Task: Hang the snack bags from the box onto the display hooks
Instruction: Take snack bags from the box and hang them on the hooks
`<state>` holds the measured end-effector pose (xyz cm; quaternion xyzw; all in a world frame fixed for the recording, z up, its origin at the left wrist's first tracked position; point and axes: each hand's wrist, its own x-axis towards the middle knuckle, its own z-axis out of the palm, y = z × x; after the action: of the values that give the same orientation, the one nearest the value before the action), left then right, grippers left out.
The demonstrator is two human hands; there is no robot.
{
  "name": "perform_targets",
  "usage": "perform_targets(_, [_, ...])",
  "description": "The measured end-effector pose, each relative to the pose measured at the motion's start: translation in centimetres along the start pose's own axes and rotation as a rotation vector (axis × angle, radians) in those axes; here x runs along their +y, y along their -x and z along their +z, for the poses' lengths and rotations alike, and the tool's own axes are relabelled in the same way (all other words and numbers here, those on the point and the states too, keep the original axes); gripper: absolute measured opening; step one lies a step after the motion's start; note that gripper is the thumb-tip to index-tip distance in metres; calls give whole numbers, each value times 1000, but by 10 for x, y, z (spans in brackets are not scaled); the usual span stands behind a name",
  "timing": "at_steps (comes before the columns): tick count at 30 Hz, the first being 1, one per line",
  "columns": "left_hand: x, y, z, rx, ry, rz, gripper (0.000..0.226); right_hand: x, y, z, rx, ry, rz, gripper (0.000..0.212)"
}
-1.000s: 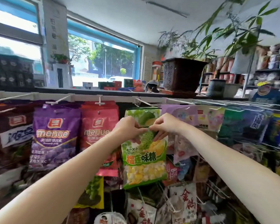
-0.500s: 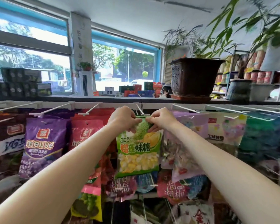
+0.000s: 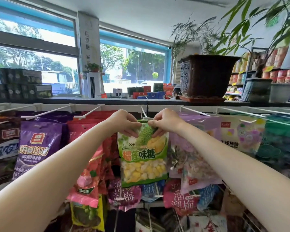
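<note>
A green durian candy bag hangs between my hands in front of the top row of the display rack. My left hand pinches its top left corner and my right hand pinches its top right corner. The bag's top edge sits right at the tip of a white display hook; whether the hook passes through the bag's hole is hidden by my fingers. The box is out of view.
Purple jelly bags and red bags hang left of the hook, lilac candy bags to the right. Lower rows hold more bags. A large brown plant pot stands on the shelf above the rack.
Both hands have lifted the durian bag from in front of the rack up to the tip of the hook. The camera has tilted upward and moved closer.
</note>
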<state>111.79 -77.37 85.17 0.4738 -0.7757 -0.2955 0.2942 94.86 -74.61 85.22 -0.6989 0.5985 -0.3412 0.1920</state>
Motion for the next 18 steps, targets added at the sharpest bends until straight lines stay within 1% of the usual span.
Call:
perform_targets(2, [-2, -3, 3, 14, -24, -7, 16, 3, -3, 4, 11, 11, 20, 24])
perform_targets(4, [-3, -5, 10, 85, -123, 9, 16, 5, -6, 9, 56, 68, 14, 25])
perform_targets(5, [-3, -4, 14, 149, -214, 31, 16, 7, -6, 12, 96, 119, -1, 25])
perform_targets(7, [-7, 2, 22, 324, -512, 88, 19, 13, -1, 20, 205, 324, -44, 22])
perform_targets(8, [-14, 6, 27, 385, -664, 125, 30, 17, 3, 26, 266, 442, -89, 20])
perform_targets(10, [-34, 15, 38, 369, -855, 193, 60, 25, 13, 40, 401, 523, -224, 26])
perform_targets(11, [-43, 20, 41, 346, -898, 225, 69, 29, 18, 47, 462, 518, -310, 29])
perform_targets(12, [-50, 25, 43, 337, -927, 254, 72, 30, 23, 54, 509, 522, -396, 30])
perform_targets(14, [-57, 37, 42, 359, -918, 333, 73, 26, 30, 65, 633, 511, -491, 27])
perform_targets(16, [-57, 50, 42, 372, -853, 512, 67, 16, 37, 70, 759, 379, -467, 19])
perform_targets(18, [-57, 65, 38, 365, -883, 674, 56, 1, 42, 75, 829, 251, -379, 15])
